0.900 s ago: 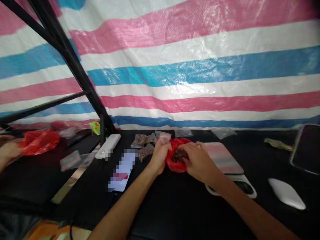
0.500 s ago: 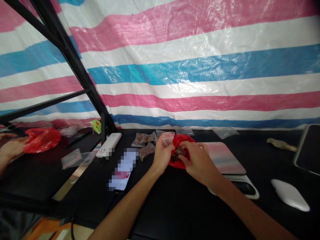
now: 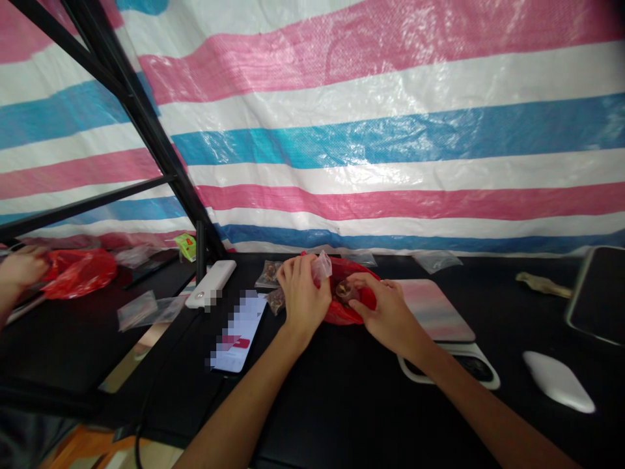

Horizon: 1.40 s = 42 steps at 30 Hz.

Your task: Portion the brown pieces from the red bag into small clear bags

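A red plastic bag (image 3: 344, 315) lies with its mouth open in the middle of the black table. My left hand (image 3: 305, 296) is closed on a small clear plastic bag (image 3: 323, 266) at the red bag's left edge. Inside the red bag's mouth, my right hand (image 3: 383, 303) pinches a dark brown, rounded piece (image 3: 344, 291) whose exact kind I cannot make out. Left of my left hand are small clear bags of brown bits, one farther back (image 3: 267, 273) and one nearer (image 3: 276, 301), the latter partly covered by my fingers.
A phone (image 3: 239, 339) and a white power bank (image 3: 212, 283) lie left. On the right are a pinkish flat case (image 3: 434, 306), a white mouse (image 3: 559, 381) and a dark-screened device (image 3: 598, 299). Another person's hand (image 3: 22, 267) touches a red bag (image 3: 81, 273) at far left.
My left hand has turned so its back shows, shifting left with the clear bag and covering more of the small bags. My right hand stays at the red bag. The other person's hand has moved up.
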{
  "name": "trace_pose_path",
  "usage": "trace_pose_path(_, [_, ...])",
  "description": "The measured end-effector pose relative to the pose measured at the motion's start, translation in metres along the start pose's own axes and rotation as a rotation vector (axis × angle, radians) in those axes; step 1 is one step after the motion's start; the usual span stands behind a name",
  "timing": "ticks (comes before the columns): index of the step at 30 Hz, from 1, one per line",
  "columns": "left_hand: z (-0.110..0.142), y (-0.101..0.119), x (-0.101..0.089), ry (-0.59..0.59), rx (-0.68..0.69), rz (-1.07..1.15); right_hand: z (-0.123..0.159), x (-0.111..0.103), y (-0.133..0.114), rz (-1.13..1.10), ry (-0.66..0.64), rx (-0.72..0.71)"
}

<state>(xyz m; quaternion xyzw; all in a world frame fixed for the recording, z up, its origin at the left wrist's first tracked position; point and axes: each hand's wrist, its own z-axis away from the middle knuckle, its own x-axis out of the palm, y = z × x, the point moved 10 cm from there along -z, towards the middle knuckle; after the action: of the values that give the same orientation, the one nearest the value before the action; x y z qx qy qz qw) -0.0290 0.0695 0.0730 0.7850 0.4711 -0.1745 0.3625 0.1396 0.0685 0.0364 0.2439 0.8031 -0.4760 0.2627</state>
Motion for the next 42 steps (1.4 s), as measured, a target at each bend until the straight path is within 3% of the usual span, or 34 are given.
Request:
trace_pose_path(6, [0.003, 0.01, 0.023, -0.218, 0.158, -0.043, -0.005, -0.026, 0.008, -0.303, 0.171, -0.028])
trace_pose_path(10, [0.009, 0.017, 0.035, -0.325, 0.228, -0.013, -0.003, -0.023, -0.003, -0.291, 0.111, -0.108])
trace_pose_path(18, [0.008, 0.021, 0.033, -0.344, 0.2, 0.156, -0.001, -0.013, -0.001, -0.245, 0.08, -0.083])
trace_pose_path(22, [0.01, 0.02, 0.036, -0.371, 0.171, 0.231, 0.001, -0.014, -0.019, -0.155, 0.047, -0.204])
trace_pose_path(30, [0.012, 0.022, 0.039, -0.387, 0.121, 0.273, 0.004, -0.025, -0.03, -0.047, 0.086, -0.282])
trace_pose_path(37, [0.011, 0.026, 0.04, -0.472, 0.162, 0.376, 0.01, -0.048, -0.038, -0.045, 0.238, -0.361])
trace_pose_path(42, [0.013, 0.035, 0.038, -0.492, 0.165, 0.458, 0.011, -0.041, -0.039, -0.003, 0.183, -0.378])
